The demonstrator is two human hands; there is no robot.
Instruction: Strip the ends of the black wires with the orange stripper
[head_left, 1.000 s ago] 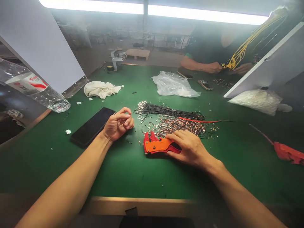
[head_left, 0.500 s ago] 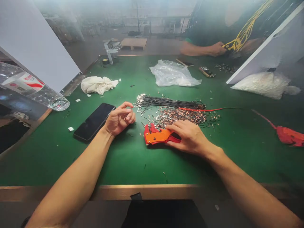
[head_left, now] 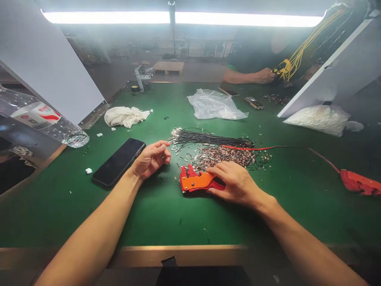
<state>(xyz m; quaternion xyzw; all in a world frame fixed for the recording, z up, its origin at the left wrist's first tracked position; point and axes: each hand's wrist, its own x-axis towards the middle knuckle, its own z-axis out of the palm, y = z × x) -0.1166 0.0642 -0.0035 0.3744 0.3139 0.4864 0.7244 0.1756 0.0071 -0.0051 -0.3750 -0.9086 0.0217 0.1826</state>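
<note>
My right hand (head_left: 235,184) is closed around the handles of an orange and red wire stripper (head_left: 197,181), whose jaws point left just above the green tabletop. My left hand (head_left: 152,159) lies beside the phone (head_left: 119,162), its fingers loosely bent and apart, with nothing visible in them. Its fingertips are close to the silvery ends of a bundle of black wires (head_left: 211,137). Between that bundle and the stripper spreads a heap of short wire scraps with coppery ends (head_left: 223,157). A thin red strip (head_left: 253,148) runs along the top of the heap.
A crumpled cloth (head_left: 126,116) and a clear plastic bag (head_left: 216,104) lie farther back. At left leans a plastic bottle (head_left: 44,115); at right lies a red wrapped object (head_left: 360,182). Across the table, another person's hand (head_left: 266,75) holds yellow wires (head_left: 306,41) near a white panel (head_left: 327,67).
The view has tilted up, bringing a bright tube lamp into sight and shifting the table lower. My left fingers have shifted slightly; the right hand keeps the wire stripper in the same place.
</note>
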